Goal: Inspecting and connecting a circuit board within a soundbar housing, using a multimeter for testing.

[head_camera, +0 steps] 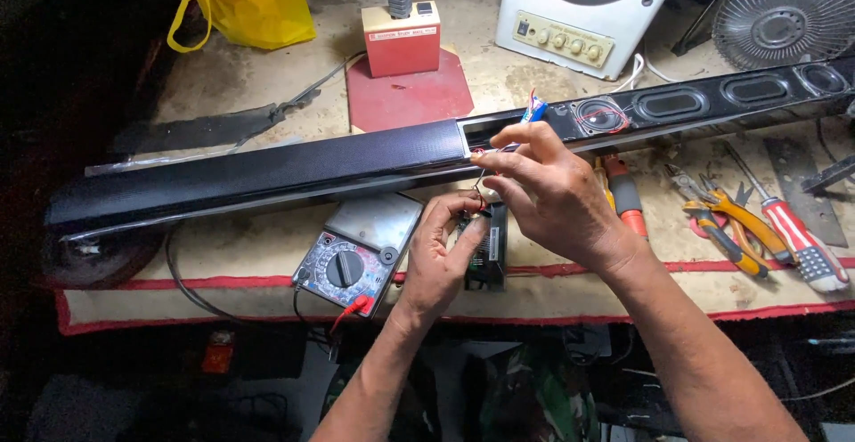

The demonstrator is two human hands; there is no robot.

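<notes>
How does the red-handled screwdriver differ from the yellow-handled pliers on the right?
The screwdriver has one straight shaft and a red and white handle; the pliers have two yellow handles and jaws. The screwdriver lies nearer the bench's right end. Both rest untouched on the cloth.

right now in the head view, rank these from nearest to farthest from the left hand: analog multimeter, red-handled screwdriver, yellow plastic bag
1. analog multimeter, just left of the left hand
2. red-handled screwdriver, far right on the mat
3. yellow plastic bag, top left at the back

Soundbar bars the back; multimeter crowds the left.
</notes>
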